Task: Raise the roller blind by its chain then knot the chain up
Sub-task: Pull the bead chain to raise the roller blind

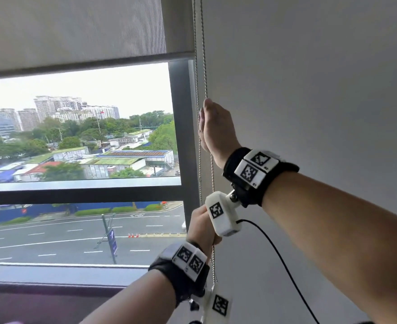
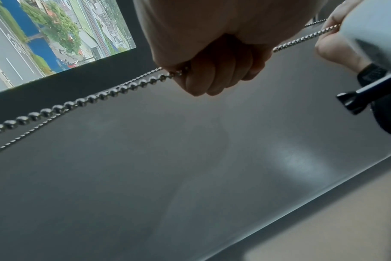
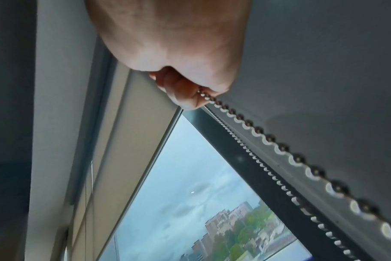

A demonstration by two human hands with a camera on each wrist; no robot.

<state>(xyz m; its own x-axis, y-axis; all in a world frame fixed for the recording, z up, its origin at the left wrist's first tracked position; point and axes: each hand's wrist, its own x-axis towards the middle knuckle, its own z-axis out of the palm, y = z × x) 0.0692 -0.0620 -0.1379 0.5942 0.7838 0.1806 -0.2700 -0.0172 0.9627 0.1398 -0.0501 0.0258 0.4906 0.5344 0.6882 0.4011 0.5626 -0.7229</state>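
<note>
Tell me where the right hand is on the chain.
In the head view the right hand grips the bead chain beside the window frame, above the left hand.

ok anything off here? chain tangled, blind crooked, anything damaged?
Nothing stands out. The roller blind is partly raised, and its bottom bar looks level allowing for lens tilt. Both strands of the bead chain hang straight beside the window frame, with no tangle or knot. The right hand grips the chain high, the left hand lower.
</note>
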